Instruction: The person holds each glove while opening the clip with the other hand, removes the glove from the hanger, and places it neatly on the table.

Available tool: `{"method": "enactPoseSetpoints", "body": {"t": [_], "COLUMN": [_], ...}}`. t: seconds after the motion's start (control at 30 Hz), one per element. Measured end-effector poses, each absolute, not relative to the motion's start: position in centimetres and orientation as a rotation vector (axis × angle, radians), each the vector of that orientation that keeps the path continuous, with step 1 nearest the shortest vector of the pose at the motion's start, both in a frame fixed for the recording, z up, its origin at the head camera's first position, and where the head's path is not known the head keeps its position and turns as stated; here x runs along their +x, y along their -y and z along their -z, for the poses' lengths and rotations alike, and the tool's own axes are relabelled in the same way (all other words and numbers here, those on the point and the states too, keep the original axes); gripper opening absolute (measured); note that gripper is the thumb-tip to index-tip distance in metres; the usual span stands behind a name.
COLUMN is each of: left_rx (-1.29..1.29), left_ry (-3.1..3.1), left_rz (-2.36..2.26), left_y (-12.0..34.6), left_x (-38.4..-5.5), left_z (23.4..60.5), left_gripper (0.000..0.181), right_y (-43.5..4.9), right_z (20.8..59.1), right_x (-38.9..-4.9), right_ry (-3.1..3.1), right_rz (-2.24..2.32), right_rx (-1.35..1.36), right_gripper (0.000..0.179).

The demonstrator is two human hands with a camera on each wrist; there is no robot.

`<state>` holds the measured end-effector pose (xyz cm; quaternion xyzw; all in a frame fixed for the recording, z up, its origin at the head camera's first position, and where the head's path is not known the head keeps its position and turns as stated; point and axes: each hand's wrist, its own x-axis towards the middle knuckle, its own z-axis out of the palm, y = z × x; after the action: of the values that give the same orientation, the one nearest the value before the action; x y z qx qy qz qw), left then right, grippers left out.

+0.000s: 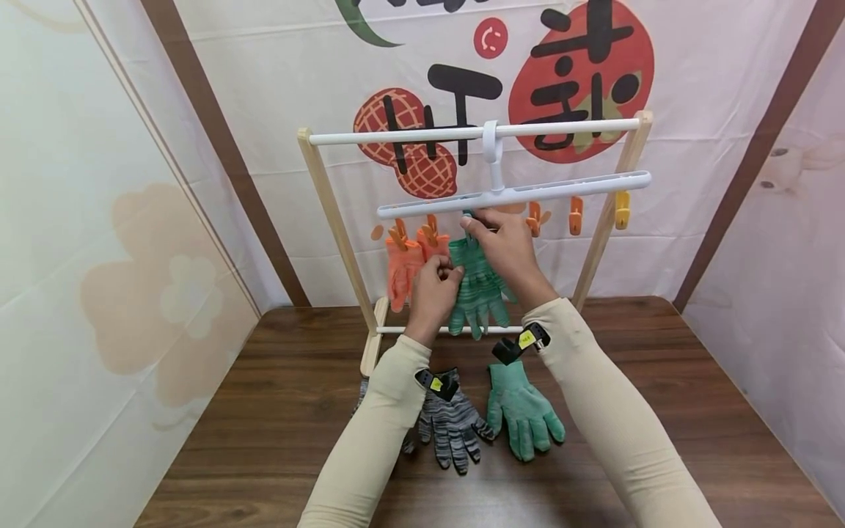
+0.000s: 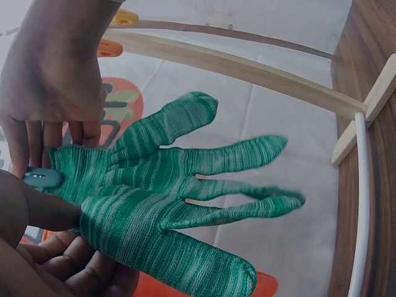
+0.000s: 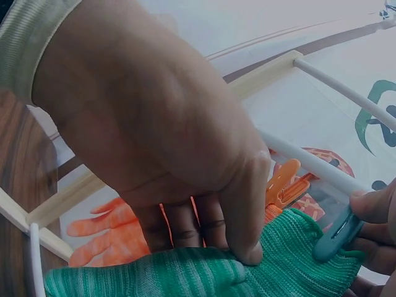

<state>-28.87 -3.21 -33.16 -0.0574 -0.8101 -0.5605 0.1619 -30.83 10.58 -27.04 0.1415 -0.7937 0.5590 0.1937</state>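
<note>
A green striped knit glove (image 1: 477, 293) hangs fingers down below the white hanger bar (image 1: 561, 189). My left hand (image 1: 436, 297) pinches its side edge between thumb and fingers, as the right wrist view also shows. At the cuff, my right hand (image 1: 508, 246) grips a teal clip (image 3: 338, 234) with thumb and fingers, and the clip overlaps the cuff. In the left wrist view, the glove's fingers (image 2: 235, 151) spread loose away from both hands. Just left of it, orange gloves (image 1: 403, 268) hang from orange clips (image 1: 399, 233).
More orange clips (image 1: 576, 216) and a yellow clip (image 1: 622, 210) hang along the bar's right side. A rack with wooden legs (image 1: 337, 227) carries the hanger. On the brown table (image 1: 264, 440) lie a second green glove (image 1: 524, 414) and grey-black striped gloves (image 1: 455, 433), partly behind my left sleeve.
</note>
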Motion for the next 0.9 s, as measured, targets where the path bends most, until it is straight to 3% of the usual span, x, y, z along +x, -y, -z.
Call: {"method": "enactPoseSetpoints", "body": {"t": [0.9], "left_rx": [-0.265], "left_ry": [2.331], "left_rz": [1.746], "left_y": [6.2], "left_x": [-24.5], "left_z": [36.8], "left_gripper": [0.010], "right_y": [-9.9], "right_z": [27.3], "right_x": [-29.3], "right_ry": [2.174], "right_rz": [-1.600], "right_rx": [0.341], "right_gripper": [0.036]}}
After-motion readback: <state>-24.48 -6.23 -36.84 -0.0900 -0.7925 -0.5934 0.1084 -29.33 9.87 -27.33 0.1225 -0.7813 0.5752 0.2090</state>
